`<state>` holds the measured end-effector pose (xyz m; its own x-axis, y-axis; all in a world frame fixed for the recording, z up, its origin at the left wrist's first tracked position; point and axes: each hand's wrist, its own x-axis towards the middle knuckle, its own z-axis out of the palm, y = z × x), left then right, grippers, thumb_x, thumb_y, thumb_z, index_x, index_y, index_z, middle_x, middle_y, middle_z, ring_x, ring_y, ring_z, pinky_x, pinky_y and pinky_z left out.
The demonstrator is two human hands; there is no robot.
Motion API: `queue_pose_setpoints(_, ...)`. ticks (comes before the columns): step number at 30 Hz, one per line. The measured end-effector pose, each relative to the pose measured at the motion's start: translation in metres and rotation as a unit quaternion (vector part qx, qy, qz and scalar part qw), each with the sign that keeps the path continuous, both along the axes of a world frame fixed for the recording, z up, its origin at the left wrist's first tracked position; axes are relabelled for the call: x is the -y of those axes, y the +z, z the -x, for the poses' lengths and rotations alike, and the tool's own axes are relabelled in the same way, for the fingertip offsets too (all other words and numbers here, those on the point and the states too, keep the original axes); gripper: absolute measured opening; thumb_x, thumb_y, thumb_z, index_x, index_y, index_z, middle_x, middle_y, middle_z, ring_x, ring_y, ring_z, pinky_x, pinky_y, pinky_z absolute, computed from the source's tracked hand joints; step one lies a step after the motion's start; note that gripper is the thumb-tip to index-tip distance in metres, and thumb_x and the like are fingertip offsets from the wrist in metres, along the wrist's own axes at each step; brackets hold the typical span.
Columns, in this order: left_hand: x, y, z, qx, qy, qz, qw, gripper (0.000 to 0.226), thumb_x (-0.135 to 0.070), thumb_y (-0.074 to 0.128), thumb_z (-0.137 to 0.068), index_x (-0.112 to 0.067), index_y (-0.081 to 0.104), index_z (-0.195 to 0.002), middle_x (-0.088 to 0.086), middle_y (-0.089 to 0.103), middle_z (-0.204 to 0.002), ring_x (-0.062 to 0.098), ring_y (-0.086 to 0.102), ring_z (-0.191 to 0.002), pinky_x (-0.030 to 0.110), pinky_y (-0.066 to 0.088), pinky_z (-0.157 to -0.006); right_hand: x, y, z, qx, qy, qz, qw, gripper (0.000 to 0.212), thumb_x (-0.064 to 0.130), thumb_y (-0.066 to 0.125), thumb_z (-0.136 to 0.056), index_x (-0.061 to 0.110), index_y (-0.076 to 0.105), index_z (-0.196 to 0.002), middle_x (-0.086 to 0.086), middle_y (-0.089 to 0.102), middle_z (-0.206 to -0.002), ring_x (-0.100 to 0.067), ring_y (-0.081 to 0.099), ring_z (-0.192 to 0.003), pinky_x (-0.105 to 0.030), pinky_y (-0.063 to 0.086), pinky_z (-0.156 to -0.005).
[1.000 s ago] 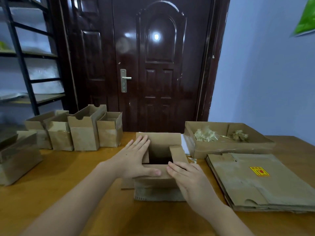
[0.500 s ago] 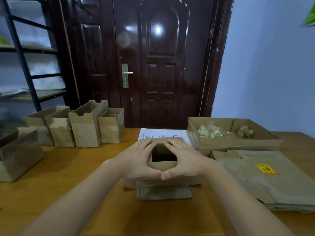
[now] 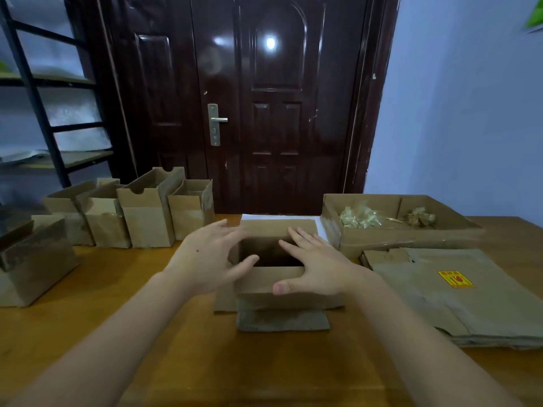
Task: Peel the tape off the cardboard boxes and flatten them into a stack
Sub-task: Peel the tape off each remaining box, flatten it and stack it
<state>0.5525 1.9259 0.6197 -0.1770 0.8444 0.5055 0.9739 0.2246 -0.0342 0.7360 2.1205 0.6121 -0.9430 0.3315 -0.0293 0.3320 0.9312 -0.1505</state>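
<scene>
Neither hand grips anything: the left hand hovers with fingers spread and blurred at the left wall of the open cardboard box, and the right hand lies flat with straight fingers over the box's right side, its thumb against the near wall. That box stands upright on the wooden table in front of the person, top open, with its flaps splayed flat on the wood around its base. To its right lies the stack of flattened boxes; behind that stack sits a shallow tray box holding what look like crumpled tape scraps. To the left of the open box, a row of upright boxes waits. The main risk is pressing down while the walls are square: they could buckle or crease instead of folding along the seams. Any tape left on the underside, which cannot be seen, would hold it rigid. With only palms on it, the box may also skid across the table.
</scene>
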Motion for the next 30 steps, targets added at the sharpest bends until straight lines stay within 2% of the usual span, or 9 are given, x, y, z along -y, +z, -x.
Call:
queue_pose_setpoints(2,0.001,-0.006,0.0,0.053,0.076,0.018,0.996,0.071,-0.078,0.028,-0.09,-0.034,0.061,-0.135,-0.013,0.072,-0.108,0.008,0.068,-0.098,0.03,0.059,-0.087,0.001,0.0,0.0,0.003,0.003,0.004,1.0,0.125,0.108,0.026,-0.059,0.041,0.004,-0.162,0.006,-0.02,-0.168,-0.014,-0.021,-0.154,-0.049,-0.004,-0.127)
queue_pose_setpoints(5,-0.019,-0.003,-0.008,0.05,0.135,-0.004,0.99,0.054,-0.071,0.041,-0.093,-0.031,0.062,-0.122,-0.019,0.062,-0.085,0.0,0.059,-0.072,0.018,0.048,-0.058,0.003,-0.001,0.001,0.0,0.005,0.007,1.0,0.119,0.107,0.029,-0.061,0.044,0.011,-0.161,0.005,-0.02,-0.169,-0.014,-0.022,-0.154,-0.05,-0.004,-0.126)
queue_pose_setpoints(6,-0.028,-0.003,-0.012,0.048,0.141,-0.01,0.989,0.056,-0.071,0.041,-0.093,-0.03,0.06,-0.127,-0.018,0.064,-0.096,0.002,0.061,-0.081,0.02,0.049,-0.063,0.003,0.0,0.0,-0.002,0.006,0.007,1.0,0.117,0.106,0.029,-0.062,0.044,0.013,-0.16,0.005,-0.02,-0.169,-0.014,-0.022,-0.154,-0.05,-0.004,-0.126)
queue_pose_setpoints(8,-0.044,-0.008,-0.015,0.074,0.134,0.03,0.988,0.071,-0.074,0.036,-0.094,-0.028,0.048,-0.147,-0.008,0.057,-0.141,0.013,0.057,-0.125,0.032,0.052,-0.097,0.003,0.0,-0.002,-0.005,0.016,0.006,1.0,0.112,0.104,0.031,-0.066,0.043,0.017,-0.16,0.007,-0.017,-0.169,-0.013,-0.022,-0.154,-0.051,-0.005,-0.126)
queue_pose_setpoints(10,-0.052,-0.015,-0.016,0.123,0.121,0.111,0.979,0.084,-0.076,0.027,-0.096,-0.025,0.026,-0.162,-0.001,0.023,-0.169,0.019,0.022,-0.155,0.042,0.023,-0.123,0.003,0.002,-0.004,-0.008,0.033,0.001,0.999,0.106,0.1,0.033,-0.071,0.041,0.027,-0.159,0.008,-0.012,-0.17,-0.011,-0.019,-0.154,-0.051,-0.005,-0.126)
queue_pose_setpoints(15,-0.053,-0.023,-0.006,0.139,0.123,0.139,0.973,0.092,-0.082,0.014,-0.093,-0.025,0.007,-0.165,-0.002,0.004,-0.172,0.017,0.004,-0.158,0.041,0.008,-0.126,0.006,0.012,-0.007,-0.011,0.041,-0.046,0.998,0.093,0.099,0.035,-0.074,0.024,0.069,-0.119,0.006,0.009,-0.171,-0.01,-0.005,-0.156,-0.048,0.004,-0.125)
queue_pose_setpoints(18,-0.05,-0.022,-0.007,0.143,0.129,0.139,0.971,0.091,-0.081,0.015,-0.094,-0.025,0.006,-0.165,-0.002,0.003,-0.173,0.017,0.003,-0.158,0.04,0.007,-0.126,0.004,0.022,-0.014,-0.054,0.036,-0.101,0.993,0.09,0.102,0.037,-0.068,0.026,0.064,-0.108,0.004,0.02,-0.169,-0.012,0.005,-0.156,-0.044,0.013,-0.124)
queue_pose_setpoints(25,-0.05,-0.019,-0.014,0.141,0.125,0.145,0.971,0.092,-0.081,0.014,-0.094,-0.024,0.004,-0.166,-0.002,0.001,-0.173,0.017,0.001,-0.159,0.04,0.006,-0.127,-0.014,0.032,-0.054,-0.04,-0.02,-0.252,0.967,0.121,0.107,0.013,-0.066,0.03,0.035,-0.157,0.004,0.025,-0.167,-0.02,0.015,-0.155,-0.044,0.005,-0.124)
queue_pose_setpoints(30,-0.049,-0.02,-0.014,0.139,0.123,0.141,0.972,0.092,-0.081,0.013,-0.093,-0.024,0.005,-0.165,-0.002,0.001,-0.173,0.018,0.002,-0.159,0.041,0.008,-0.128,-0.008,0.003,-0.068,-0.029,-0.073,-0.173,0.982,0.11,0.096,0.006,-0.08,0.025,-0.002,-0.163,0.001,0.0,-0.171,-0.019,0.001,-0.157,-0.042,0.006,-0.126)
